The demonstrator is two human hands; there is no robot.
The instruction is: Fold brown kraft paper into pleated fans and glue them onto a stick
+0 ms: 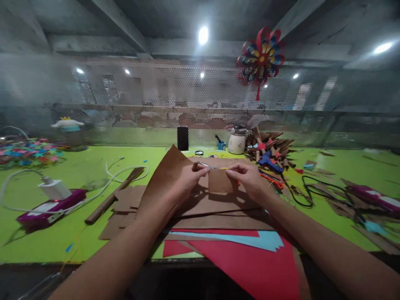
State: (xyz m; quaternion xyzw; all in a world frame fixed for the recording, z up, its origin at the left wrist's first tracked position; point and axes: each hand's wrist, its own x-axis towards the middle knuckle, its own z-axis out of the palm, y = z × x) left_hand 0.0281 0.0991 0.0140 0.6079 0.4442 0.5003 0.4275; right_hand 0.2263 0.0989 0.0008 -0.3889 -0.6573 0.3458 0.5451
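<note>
Fingers of the left hand (184,181) grasp a thin, silvery metal tool (204,165); whether they also pinch paper, I cannot tell. Fingers of the right hand (251,179) pinch the upper right corner of a small brown paper piece (223,183). Smooth, matte and nearly square, this piece hangs with its face toward the wearer, above the middle of the tabletop (46,246); its slightly longer axis runs left to right, parallel to the front edge. Its upper edge meets the tool, which points rightward.

Below lies a stack of flat brown sheets (215,210). One large sheet (167,171) curls up beside the left hand, blocking the surface behind it. Smooth red paper (265,266) overhangs the front edge, beneath jagged-ended light blue paper (265,240). Toward the left edge lie a rolled brown tube (111,200) and a glossy purple power strip (26,220); a blue glue gun (270,161) rests right of the hands, against bundled brown rolls (281,143).
</note>
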